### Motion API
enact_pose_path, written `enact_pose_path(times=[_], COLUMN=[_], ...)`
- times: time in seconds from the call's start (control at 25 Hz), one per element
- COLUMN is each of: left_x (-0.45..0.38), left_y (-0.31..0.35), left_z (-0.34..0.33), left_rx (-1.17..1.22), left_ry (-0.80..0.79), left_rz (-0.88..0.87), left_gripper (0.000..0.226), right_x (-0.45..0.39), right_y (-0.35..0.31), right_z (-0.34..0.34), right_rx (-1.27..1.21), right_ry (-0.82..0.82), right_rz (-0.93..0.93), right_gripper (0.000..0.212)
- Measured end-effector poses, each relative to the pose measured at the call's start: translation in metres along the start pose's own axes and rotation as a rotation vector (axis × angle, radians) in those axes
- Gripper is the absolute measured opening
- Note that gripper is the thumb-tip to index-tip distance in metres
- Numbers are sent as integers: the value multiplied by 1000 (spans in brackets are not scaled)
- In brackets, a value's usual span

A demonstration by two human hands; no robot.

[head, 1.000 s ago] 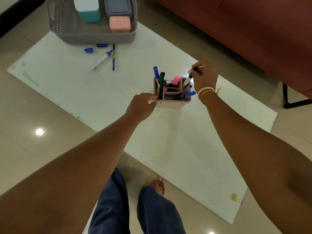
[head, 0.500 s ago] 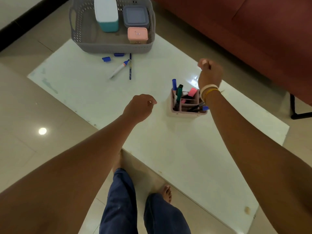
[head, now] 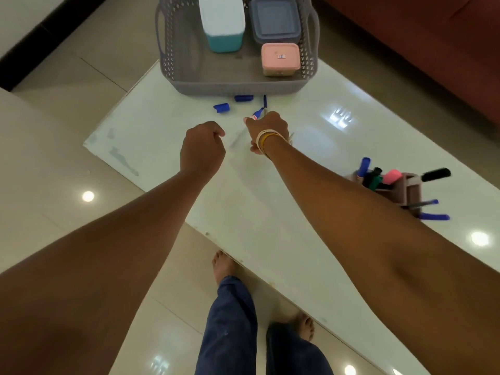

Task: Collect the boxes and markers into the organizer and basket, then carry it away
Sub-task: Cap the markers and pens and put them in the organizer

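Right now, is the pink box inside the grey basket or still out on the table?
Inside. The pink box stands within the basket walls, beside the teal box and grey box.

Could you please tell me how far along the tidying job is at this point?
Done: three boxes sit in the grey basket, and several markers stand in the pink organizer. In hand: the right hand reaches the loose marker. Left: a pen, two blue caps, then carrying it away.

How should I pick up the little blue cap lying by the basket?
Pinch the blue cap across its short width, coming straight down from above. It lies flat on the white table with bare space around it, clear of the basket.
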State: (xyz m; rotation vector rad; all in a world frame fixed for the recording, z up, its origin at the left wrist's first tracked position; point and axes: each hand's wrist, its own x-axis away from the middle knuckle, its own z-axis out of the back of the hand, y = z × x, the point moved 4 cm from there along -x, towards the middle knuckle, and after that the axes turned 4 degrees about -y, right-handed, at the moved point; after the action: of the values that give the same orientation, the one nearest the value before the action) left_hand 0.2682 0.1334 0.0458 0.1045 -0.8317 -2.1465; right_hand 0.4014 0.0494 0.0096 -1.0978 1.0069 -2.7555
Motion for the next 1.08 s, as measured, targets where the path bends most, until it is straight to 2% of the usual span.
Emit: enact_pose_path(times=[0.04,0.12,0.16,0.24,0.36,0.48,0.56,0.64,0.76,0.84,0.92,1.0,1.08], left_x=[-7,-22,-31,-44,-49,-53,-52,-49,-47,-43,-39,-33,-26], left_y=[-3,-8,-11,-15,-14,-22,-31,-36,-43,-45,-43,-35,-27], left_z=[3,3,0,-8,-19,-20,-16,-12,-11,-10,-6,-6,-10], left_rx=[15,43,71,216,454,467,524,551,495,489,480,451,440], left_ry=[3,-23,-55,-171,-305,-225,-183,-236,-330,-370,-401,-447,-500], left_rz=[18,72,108,250,493,539,568,575,541,524,470,411,376], left_gripper=[31,32,33,31,16,27,23,28,37,42,44,43,41], right_x=[-4,-15,-19,-14,9,25,18,6,-5,-6,2,12,21], right_y=[-3,-6,-6,-6,-11,-24,-37,-51,-63,-60,-44,-23,-7], right_z=[-6,-13,-16,-22,-36,-37,-31,-30,-40,-41,-37,-25,-17], right_rx=[22,51,53,52,120,149,152,326,697,710,387,-242,-791], right_ry=[30,56,49,-9,-149,-214,-116,-34,-65,-45,22,106,69], right_rz=[-5,-19,-39,-50,135,362,440,498,562,531,422,184,-94], right_gripper=[50,39,32,33,34,19,16,26,28,27,23,20,23])
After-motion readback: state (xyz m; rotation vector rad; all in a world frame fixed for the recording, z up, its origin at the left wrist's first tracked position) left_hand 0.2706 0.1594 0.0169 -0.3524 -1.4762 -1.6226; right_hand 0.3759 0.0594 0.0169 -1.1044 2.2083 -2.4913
